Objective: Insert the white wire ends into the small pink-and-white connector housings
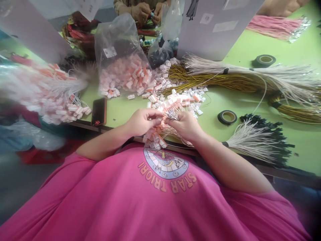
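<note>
My right hand [185,125] is closed around a bundle of thin white wires [173,114], whose metal-tipped ends stick out toward my left hand. My left hand [144,123] has its thumb and fingers pinched together close to those tips; whatever sits between them is too small to make out. White and orange plastic connectors [154,139] hang in a cluster below the hands at the table edge. Beyond my fingers lies a spread of loose connectors [198,95] of the same colours.
A clear bag of connectors [122,72] stands behind. A phone [98,112] and a big connector-wire bundle [62,97] lie left. On the right are black tape rolls [227,117], white wires with black connectors [260,137] and long yellow wires [215,80]. Another person's hands [147,13] work opposite.
</note>
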